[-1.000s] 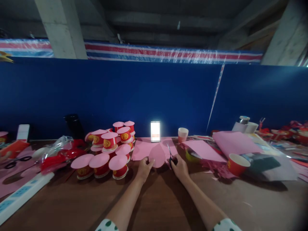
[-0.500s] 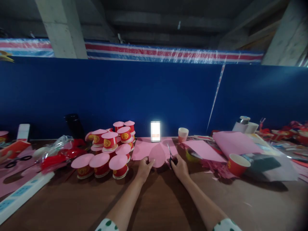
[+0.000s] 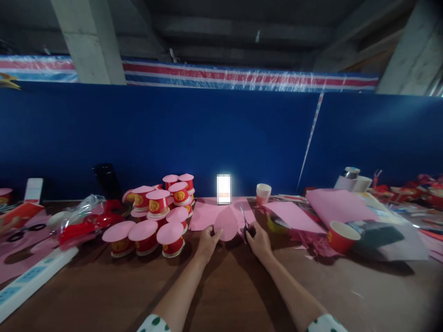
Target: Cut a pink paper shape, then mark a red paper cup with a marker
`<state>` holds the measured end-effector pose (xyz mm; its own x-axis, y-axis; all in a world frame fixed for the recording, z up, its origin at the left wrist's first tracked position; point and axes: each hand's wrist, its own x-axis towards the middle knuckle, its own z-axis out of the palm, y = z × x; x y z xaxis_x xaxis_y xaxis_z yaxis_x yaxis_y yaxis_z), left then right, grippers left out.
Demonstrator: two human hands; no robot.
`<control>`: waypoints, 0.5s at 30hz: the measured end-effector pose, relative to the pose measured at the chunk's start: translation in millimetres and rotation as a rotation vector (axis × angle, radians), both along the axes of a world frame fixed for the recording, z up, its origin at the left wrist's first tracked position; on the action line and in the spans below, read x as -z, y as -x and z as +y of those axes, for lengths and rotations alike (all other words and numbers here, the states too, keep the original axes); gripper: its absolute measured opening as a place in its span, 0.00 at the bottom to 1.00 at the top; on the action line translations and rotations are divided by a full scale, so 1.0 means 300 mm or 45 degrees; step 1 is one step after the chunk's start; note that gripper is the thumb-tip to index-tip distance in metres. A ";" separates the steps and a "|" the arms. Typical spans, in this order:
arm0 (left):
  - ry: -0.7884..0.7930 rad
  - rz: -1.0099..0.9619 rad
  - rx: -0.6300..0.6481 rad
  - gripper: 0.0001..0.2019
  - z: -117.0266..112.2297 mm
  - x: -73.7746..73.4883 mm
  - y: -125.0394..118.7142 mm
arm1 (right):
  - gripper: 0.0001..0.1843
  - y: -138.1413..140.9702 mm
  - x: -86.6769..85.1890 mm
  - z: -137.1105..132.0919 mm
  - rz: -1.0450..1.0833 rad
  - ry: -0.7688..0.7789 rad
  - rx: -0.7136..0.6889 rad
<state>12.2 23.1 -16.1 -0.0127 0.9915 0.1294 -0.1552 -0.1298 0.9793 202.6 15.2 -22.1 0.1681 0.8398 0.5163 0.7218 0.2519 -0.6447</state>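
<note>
My left hand (image 3: 208, 242) pinches the left edge of a pink paper circle (image 3: 226, 225) between thumb and fingers. In my right hand (image 3: 258, 239) is a pair of scissors (image 3: 244, 216), its dark handle in my grip and its blades pointing away from me. The blades are beside the circle, apart from its right edge. Behind both hands lie pink paper sheets (image 3: 204, 214), partly hidden by the circle. To the left stand several red paper cups with pink cone tops (image 3: 170, 239), some of them stacked.
A lit phone (image 3: 224, 189) leans against the blue partition (image 3: 214, 133). At right are a paper cup (image 3: 263, 193), pink paper scraps (image 3: 318, 242) and a red cup lying tilted (image 3: 342, 237). At far left are a power strip (image 3: 38, 281), another pair of scissors (image 3: 26, 232) and another person's hand (image 3: 5, 225).
</note>
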 end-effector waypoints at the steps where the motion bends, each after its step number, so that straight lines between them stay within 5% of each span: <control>1: -0.002 0.000 -0.003 0.14 0.000 0.000 0.001 | 0.11 0.000 0.000 0.000 -0.001 0.001 0.002; 15: 0.007 0.006 0.000 0.16 0.002 0.007 0.002 | 0.13 0.001 -0.010 -0.006 -0.010 0.015 -0.007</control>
<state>11.8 23.7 -18.2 -0.0120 0.9923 0.1236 -0.1502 -0.1240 0.9808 202.4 13.5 -19.1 0.1595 0.8467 0.5076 0.7253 0.2483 -0.6421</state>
